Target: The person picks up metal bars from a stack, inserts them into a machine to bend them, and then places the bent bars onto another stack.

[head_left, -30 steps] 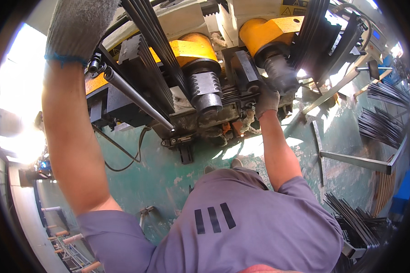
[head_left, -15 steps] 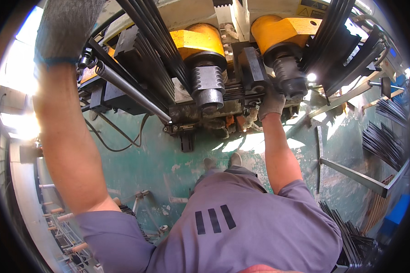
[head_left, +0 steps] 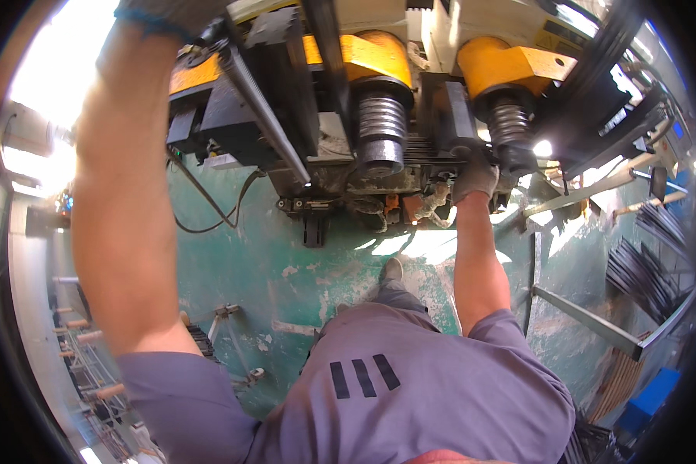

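Observation:
My left hand (head_left: 166, 17), in a dark glove with a blue cuff, is raised at the top left, beside the upper end of a coil spring (head_left: 243, 81). The frame edge cuts it off and its fingers do not show. Low at the machine, my right hand (head_left: 475, 176), in a grey glove, reaches under a black block (head_left: 453, 116); its fingers are lost in shadow. Dark thin rods (head_left: 419, 148) lie across between a left grooved roller (head_left: 382, 127) and a right grooved roller (head_left: 510, 124). A blurred dark bundle (head_left: 325, 50) rises above the left roller; another bundle (head_left: 595, 73) slants up at the right.
Yellow machine arms (head_left: 375, 56) hold the rollers. A black cable (head_left: 209, 220) loops below the machine's left side. On the right, a metal frame (head_left: 588, 309) stands near piled dark rods (head_left: 643, 278). Behind my left arm is a rack (head_left: 93, 363). A blue box (head_left: 648, 398) sits lower right.
The machine appears farther right in view. My left hand has shifted right. The rollers have turned from their notched sides to their ringed sides, and the left bundle stands steeper. My right hand stays under the block.

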Action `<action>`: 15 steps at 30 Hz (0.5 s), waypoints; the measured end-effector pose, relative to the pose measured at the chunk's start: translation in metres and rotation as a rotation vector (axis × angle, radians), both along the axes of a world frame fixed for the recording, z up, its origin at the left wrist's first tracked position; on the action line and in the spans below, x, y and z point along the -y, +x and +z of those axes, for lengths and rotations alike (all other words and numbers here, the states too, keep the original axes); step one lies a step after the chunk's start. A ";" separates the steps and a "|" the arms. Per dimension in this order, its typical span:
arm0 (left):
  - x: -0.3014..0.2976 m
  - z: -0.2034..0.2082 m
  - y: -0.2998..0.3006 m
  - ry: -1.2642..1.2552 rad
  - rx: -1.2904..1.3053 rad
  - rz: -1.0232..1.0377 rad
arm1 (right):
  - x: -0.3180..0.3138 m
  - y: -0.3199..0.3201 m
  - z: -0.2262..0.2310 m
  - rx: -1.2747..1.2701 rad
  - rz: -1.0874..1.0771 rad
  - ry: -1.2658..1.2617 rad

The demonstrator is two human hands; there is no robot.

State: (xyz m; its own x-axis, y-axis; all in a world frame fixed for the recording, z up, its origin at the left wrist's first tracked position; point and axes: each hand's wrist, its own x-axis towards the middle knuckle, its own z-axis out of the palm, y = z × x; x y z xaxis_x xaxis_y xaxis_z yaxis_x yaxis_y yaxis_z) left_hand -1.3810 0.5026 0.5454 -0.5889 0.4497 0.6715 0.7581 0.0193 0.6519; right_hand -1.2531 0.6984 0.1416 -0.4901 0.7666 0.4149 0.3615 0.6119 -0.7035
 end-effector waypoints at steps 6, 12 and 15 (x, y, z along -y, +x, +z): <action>0.065 -0.022 0.000 0.011 -0.002 0.094 | 0.019 0.050 -0.006 -0.608 0.278 -0.614; 0.160 -0.062 0.019 0.188 0.110 0.170 | -0.054 0.141 -0.069 0.161 -0.146 0.287; 0.258 -0.085 0.053 0.304 0.194 0.321 | 0.056 0.100 0.045 -0.280 -0.016 -0.186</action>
